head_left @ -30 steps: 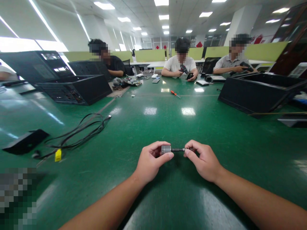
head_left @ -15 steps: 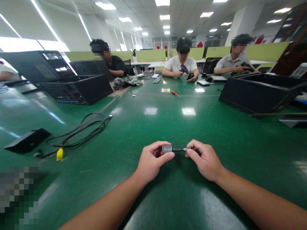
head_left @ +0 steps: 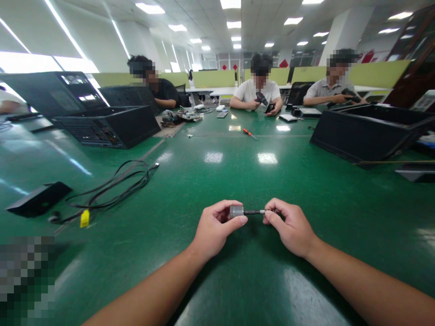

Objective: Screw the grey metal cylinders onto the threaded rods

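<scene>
Currently clasping grey cylinder (head_left: 237, 211) in left hand (head_left: 211, 233), pinching right end of dark shaft (head_left: 252, 212) in right hand (head_left: 291, 228); apparently joined already, not yet released.

Gray cylinder (head_left: 237, 211) in left hand (head_left: 212, 231)

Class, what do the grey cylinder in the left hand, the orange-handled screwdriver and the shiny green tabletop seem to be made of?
Grey metallic-looking cylinder: probably metal with a satin finish, from its soft sheen.
Orange-handled screwdriver: handle likely plastic, given its vivid orange; shaft too small to tell.
Shiny green tabletop: glossy paint or laminate, perhaps, given its bright reflections.
</scene>
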Available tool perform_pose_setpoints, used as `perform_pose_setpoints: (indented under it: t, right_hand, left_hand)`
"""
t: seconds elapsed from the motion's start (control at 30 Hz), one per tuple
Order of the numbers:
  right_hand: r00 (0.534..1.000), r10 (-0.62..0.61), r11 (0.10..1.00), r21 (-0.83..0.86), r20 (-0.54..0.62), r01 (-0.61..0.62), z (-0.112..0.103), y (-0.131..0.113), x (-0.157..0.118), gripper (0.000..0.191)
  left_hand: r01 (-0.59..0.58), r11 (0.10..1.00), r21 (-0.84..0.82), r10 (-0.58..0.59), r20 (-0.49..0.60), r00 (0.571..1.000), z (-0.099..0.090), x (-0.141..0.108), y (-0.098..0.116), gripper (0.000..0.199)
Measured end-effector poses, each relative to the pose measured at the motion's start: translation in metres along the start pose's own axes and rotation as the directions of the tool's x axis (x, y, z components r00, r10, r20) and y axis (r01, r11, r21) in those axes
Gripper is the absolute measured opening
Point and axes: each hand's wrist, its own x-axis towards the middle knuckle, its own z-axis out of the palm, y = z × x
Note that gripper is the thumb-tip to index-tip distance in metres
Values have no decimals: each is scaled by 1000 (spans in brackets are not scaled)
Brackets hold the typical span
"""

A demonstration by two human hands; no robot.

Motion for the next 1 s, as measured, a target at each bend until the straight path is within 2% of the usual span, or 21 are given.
perform_pose_setpoints:
  t: [0.23, 0.4, 0.57, 0.83, 1.0]
  right_hand:
    - [999, 26, 999, 35, -22, -26, -1, 1, 1, 23]
    - [994, 105, 981, 167, -43, -97, -2, 4, 4, 25]
    - [989, 145, 961, 241, -30, -134, -2, 9, 7, 27]
    - [989, 148, 952, 272, -8, -140, 1, 12, 8, 23]
    - [991, 133, 948, 288, 13, -131, 3, 13, 9, 22]
  left_hand:
    - [6, 1000, 5, -6, -14, 1000, 1, 0, 2, 33]
    - [-12, 1000, 26, 13, -28, 1000, 2, 0, 4, 32]
    - [-29, 999, -26, 26, -119, 993, 3, 4, 1, 32]
    - [-84, 944, -319, -13, -291, 957, -4, 11, 1, 39]
    - [-136, 956, -260, 26, -386, 922, -17, 10, 12, 43]
